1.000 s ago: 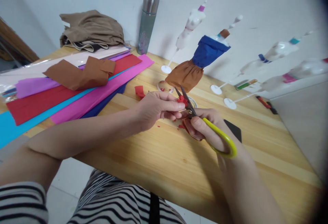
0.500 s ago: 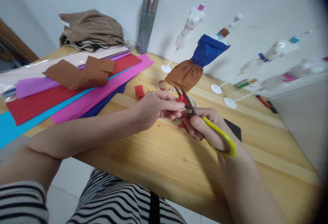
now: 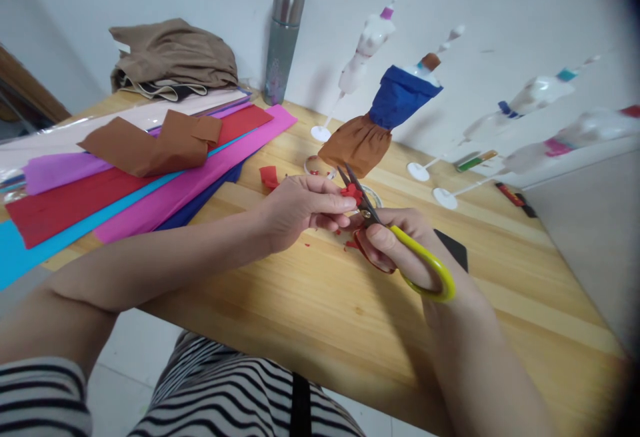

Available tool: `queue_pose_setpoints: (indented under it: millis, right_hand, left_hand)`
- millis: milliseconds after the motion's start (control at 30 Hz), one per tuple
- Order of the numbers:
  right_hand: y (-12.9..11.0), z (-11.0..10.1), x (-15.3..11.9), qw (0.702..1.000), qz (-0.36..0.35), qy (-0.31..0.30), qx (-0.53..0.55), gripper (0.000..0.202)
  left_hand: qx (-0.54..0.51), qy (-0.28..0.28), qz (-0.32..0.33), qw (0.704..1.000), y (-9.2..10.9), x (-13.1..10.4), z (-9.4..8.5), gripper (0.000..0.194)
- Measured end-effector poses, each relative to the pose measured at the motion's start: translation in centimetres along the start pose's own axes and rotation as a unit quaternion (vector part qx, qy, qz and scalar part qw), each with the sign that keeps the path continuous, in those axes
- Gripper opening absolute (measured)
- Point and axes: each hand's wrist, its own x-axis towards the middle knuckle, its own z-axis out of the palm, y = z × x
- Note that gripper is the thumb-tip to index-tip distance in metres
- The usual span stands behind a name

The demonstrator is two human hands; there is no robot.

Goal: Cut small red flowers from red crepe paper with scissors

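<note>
Between thumb and fingers, my left hand pinches a small red paper piece. My right hand holds yellow-handled scissors, their dark blades slightly apart and pointing up and away, right beside the red piece. A red square scrap lies behind my left wrist, and small red bits are scattered under my hands. Just beyond the blades is a roll of tape, partly hidden. Behind my hands stands a small mannequin in a blue top and a brown gathered skirt.
Coloured paper sheets and a brown piece spread over the left side of the wooden table. Folded brown cloth and a flask stand behind. More white mannequins and a dark flat object are at right.
The whole view has shifted slightly, so things appear a little further left. Both hands keep their hold on the red piece and the scissors.
</note>
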Motion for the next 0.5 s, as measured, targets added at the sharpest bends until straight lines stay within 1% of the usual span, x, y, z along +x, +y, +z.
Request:
queue_pose_setpoints:
  millis: [100, 200, 267, 367, 400, 500]
  right_hand:
    - [-0.12, -0.19, -0.08, 1.000, -0.019, 0.015, 0.003, 0.052]
    - [-0.46, -0.63, -0.36, 0.998, -0.036, 0.045, 0.010, 0.047]
    - [-0.67, -0.89, -0.53, 0.996, -0.042, 0.077, 0.018, 0.040]
    - [-0.73, -0.90, -0.48, 0.985, -0.072, 0.153, 0.045, 0.030]
    - [-0.68, -0.80, -0.38, 0.981, -0.074, 0.171, 0.055, 0.030]
    - [-0.47, -0.26, -0.03, 0.974, -0.089, 0.193, 0.073, 0.032]
  left_hand:
    - [0.012, -0.015, 0.007, 1.000, -0.07, 0.26, -0.27, 0.021]
    - [0.040, -0.018, 0.008, 0.999, 0.04, 0.43, -0.55, 0.016]
    - [0.060, -0.030, 0.005, 0.998, 0.17, 0.51, -0.74, 0.014]
    - [0.090, -0.063, -0.003, 0.994, 0.30, 0.56, -0.90, 0.011]
    - [0.101, -0.071, -0.005, 0.992, 0.31, 0.56, -0.90, 0.010]
    - [0.142, -0.079, -0.004, 0.987, 0.23, 0.48, -0.71, 0.009]
